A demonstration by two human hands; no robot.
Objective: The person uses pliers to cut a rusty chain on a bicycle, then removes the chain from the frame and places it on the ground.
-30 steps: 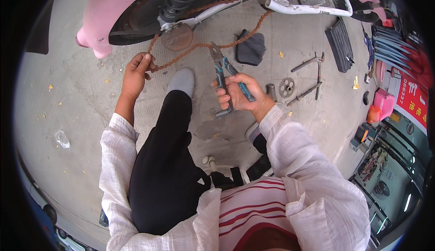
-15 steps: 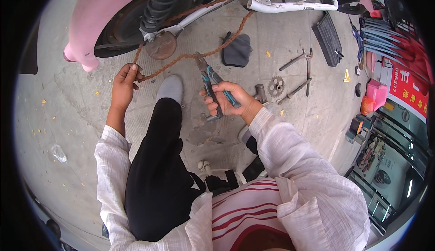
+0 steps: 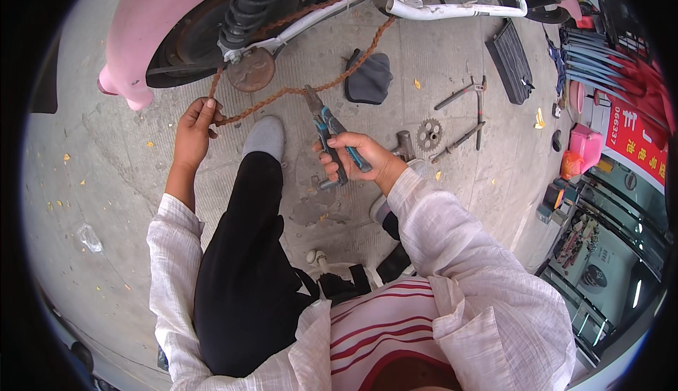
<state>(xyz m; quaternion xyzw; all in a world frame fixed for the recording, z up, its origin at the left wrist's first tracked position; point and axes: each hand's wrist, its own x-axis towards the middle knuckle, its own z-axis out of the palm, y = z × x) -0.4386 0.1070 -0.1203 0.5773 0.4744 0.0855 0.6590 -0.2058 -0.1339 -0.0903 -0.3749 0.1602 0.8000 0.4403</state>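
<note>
A rusty chain [image 3: 279, 95] hangs in a loop from the pink two-wheeler's white frame [image 3: 452, 9]. My left hand [image 3: 194, 129] pinches the chain at its lower left bend, just below the rear wheel [image 3: 187, 45]. In my right hand [image 3: 361, 156] is a pair of pliers [image 3: 325, 124] with blue and black handles. The handles stand somewhat apart, and the jaws point up at the chain. The tip is at or very near the chain; whether it bites on it I cannot tell. A black coil spring [image 3: 258, 2] and a round rusty disc [image 3: 251, 72] are beside the wheel.
On the concrete floor lie a dark grey cloth cap [image 3: 369, 78], a toothed sprocket [image 3: 430, 134], a hammer [image 3: 405, 145], a long-handled tool [image 3: 481, 112] and a black panel [image 3: 508, 61]. A pink container [image 3: 585, 140] and a glass front [image 3: 614, 250] line the right side.
The pliers' tip has shifted very slightly, and their handles look a little closer together. My left hand keeps its hold on the chain in the same place.
</note>
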